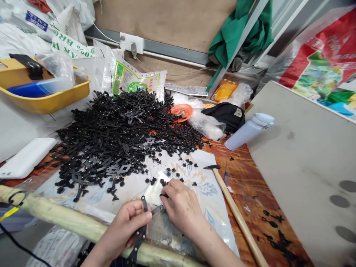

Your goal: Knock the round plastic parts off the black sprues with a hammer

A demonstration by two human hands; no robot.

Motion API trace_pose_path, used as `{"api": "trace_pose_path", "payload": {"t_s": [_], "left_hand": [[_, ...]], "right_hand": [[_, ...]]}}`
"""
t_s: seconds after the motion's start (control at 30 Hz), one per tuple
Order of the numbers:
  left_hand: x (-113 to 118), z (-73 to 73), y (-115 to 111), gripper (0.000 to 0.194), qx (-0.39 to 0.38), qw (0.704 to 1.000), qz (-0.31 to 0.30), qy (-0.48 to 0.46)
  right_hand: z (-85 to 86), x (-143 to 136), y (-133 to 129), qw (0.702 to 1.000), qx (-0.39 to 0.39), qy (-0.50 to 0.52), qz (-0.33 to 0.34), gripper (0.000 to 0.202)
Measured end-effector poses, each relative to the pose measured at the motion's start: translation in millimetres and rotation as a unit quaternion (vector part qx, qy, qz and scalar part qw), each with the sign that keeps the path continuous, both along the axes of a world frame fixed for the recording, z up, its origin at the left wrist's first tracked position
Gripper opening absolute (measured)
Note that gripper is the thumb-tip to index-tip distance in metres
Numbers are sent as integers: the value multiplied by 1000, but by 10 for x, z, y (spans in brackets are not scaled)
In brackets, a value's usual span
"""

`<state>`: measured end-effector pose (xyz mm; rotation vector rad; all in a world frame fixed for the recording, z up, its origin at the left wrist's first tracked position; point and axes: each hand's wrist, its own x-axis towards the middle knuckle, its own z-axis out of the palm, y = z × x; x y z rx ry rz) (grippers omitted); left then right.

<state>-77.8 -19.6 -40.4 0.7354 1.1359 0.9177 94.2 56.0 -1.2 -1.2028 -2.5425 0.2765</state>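
Between the thumb and fingers of my left hand is a black riveted linkage, a chain of flat bars with shiny pivots. One bar sticks up and another points right, toward my right hand. My right hand is closed in a pinch on a small black part, mostly hidden by the fingers. Just beyond the fingertips, several round-headed black studs lie on the patterned plastic sheet. A large heap of black linkages rises behind both hands.
A long-handled hammer and a small screwdriver lie on the right. Farther back stand a pale blue bottle and an orange dish. A yellow bin, a white power bank and a padded front rail are at left.
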Motion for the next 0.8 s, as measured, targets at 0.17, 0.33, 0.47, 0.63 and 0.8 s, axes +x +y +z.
{"api": "trace_pose_path", "payload": {"t_s": [0.17, 0.33, 0.47, 0.63, 0.8], "left_hand": [[4, 14, 9, 32, 1, 1000, -2, 4], [-1, 36, 11, 32, -8, 1000, -7, 4], [-13, 34, 8, 31, -13, 1000, -12, -3], [-10, 39, 12, 33, -18, 1000, -18, -16], [8, 54, 6, 33, -13, 1000, -12, -11]], "right_hand": [[-99, -108, 7, 1000, 31, 0, -1, 18], [-91, 8, -54, 999, 18, 24, 32, 21], [-52, 309, -28, 988, -49, 132, -59, 15], [-100, 370, -34, 984, -108, 125, -60, 10], [-127, 269, -69, 986, -126, 76, -83, 14]]}}
